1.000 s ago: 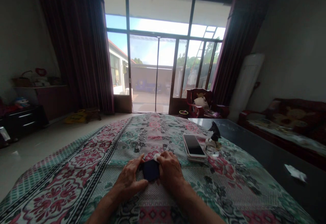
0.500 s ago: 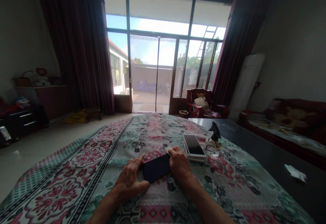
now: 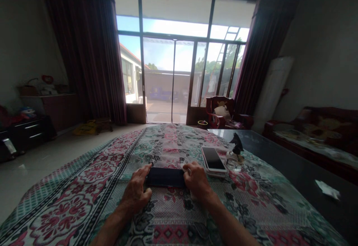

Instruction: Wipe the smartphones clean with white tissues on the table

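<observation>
One dark phone [image 3: 166, 177], my left fingers [image 3: 143, 170] and right fingers [image 3: 188, 179] at its ends

Phone lies sideways in front of me on the patterned cloth [image 3: 69, 210], long edges running left to right, dark face up. Both ends sit partly behind my hands.

Left: fingers spread wide from the thumb. Fingertips at the upper left corner, thumb just by the lower left one, so the phone's end sits in the gap. Whether the thumb presses on it, I cannot tell.

Right: fingers curled in, mostly closed, over the right end. Something pale [image 3: 189, 171] shows by the fingertips, too small to identify. Whether I grip that or the phone edge, I cannot tell.

Near my right hand, on the cloth: white-framed phone [image 3: 214, 159], screen up and dark, stacked on another pale flat item [image 3: 216, 174]. Just beside the stack, on its right: small clear bottle [image 3: 234, 161] with black spray head [image 3: 237, 144], upright.

Further right, bare dark top of the table [image 3: 268, 153] shows past the cloth edge. Crumpled white tissue [image 3: 327, 190] lies on it, well apart from my hands.

Beyond: glass doors [image 3: 158, 78] between dark curtains, red wooden chair [image 3: 219, 106] to the right of them.
</observation>
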`<state>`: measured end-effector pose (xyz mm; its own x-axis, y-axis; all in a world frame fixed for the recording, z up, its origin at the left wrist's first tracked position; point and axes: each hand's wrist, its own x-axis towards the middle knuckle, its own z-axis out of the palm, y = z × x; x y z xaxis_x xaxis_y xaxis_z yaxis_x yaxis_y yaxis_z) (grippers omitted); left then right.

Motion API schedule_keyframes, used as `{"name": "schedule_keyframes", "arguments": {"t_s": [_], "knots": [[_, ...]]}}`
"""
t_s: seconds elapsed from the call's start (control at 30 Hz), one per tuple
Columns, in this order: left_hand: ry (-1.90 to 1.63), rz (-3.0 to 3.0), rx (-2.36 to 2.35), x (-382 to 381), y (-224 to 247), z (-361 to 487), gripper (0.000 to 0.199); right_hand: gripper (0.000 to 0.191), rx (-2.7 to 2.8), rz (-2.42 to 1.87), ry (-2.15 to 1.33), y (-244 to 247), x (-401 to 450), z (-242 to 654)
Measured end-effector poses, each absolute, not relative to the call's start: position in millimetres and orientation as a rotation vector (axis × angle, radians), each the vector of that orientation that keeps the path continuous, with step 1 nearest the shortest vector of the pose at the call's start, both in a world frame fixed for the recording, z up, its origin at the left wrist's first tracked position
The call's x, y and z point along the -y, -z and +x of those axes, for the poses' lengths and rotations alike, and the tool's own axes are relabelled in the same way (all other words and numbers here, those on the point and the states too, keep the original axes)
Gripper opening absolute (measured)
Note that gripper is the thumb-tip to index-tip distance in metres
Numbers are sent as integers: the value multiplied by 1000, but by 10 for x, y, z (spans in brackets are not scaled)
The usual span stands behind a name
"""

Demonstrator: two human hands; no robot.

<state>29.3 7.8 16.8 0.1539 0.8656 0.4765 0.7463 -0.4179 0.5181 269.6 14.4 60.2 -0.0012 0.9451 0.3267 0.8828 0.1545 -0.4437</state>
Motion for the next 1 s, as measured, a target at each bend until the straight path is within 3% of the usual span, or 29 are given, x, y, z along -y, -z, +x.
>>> {"name": "schedule_keyframes", "arguments": {"t_s": [0.2, 0.4, 0.63, 0.8, 1.0], "knots": [[-892, 2284, -1644, -41, -170, 370, 80, 33, 1955, -1698, -136, -550, -152, 2680], [-862, 2259, -1622, 56, -375, 357, 68, 31, 1989, -1571, -203, -538, -130, 2625], [-777, 2415, -1508, 134, -354, 497, 91, 30, 1836, -1550, -290, -576, -157, 2602], [-726, 2391, -1381, 212, -427, 617, 81, 30, 1763, -1599, -310, -591, -202, 2709], [-833, 2195, -1339, 230, -527, 587, 82, 30, 1615, -1491, -520, -614, -211, 2777]]}}
